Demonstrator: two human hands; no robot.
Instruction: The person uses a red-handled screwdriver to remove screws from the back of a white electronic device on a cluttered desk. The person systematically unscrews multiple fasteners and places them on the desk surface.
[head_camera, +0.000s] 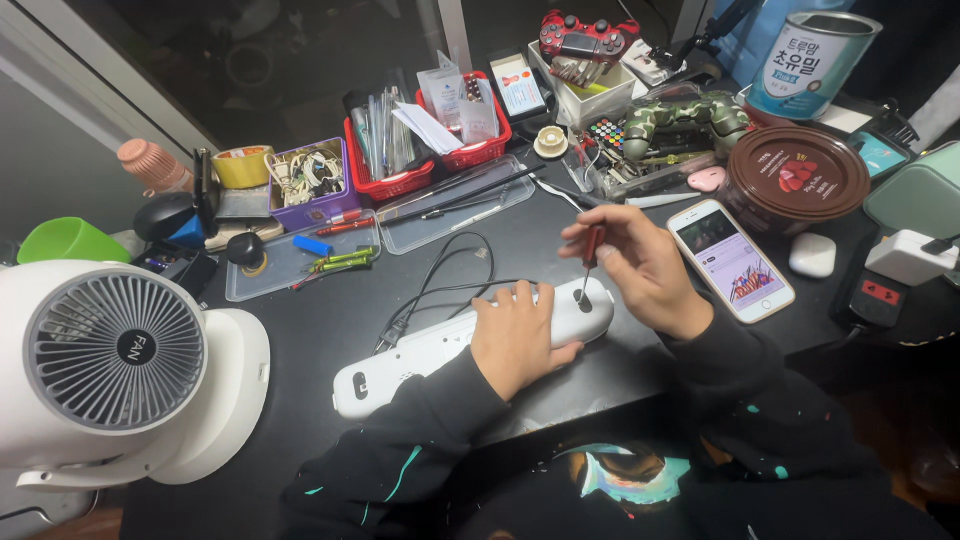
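left hand (515, 340) flat on the white power strip (440, 350), fingers spread, pinning it to the table (320, 320) | strip: rigid, smooth plastic, likely light and prone to sliding, best held mid-body | right hand (640, 265) fingers clamped on red-handled screwdriver (590, 262), tip at strip's end | phone (730, 258) just beyond right hand | fan (115, 350) far left

— White power strip (420, 358) on the black desk (330, 330), and that screwdriver (591, 251) shows a red handle!
— Camouflage greens on one game controller (685, 118), bright red on the other controller (588, 35).
— Red baskets (385, 185), a purple bin (318, 212), yellow tape roll (242, 165).
— Brown lid (795, 172), strawberry picture on top. White fan (115, 350), grey grille.
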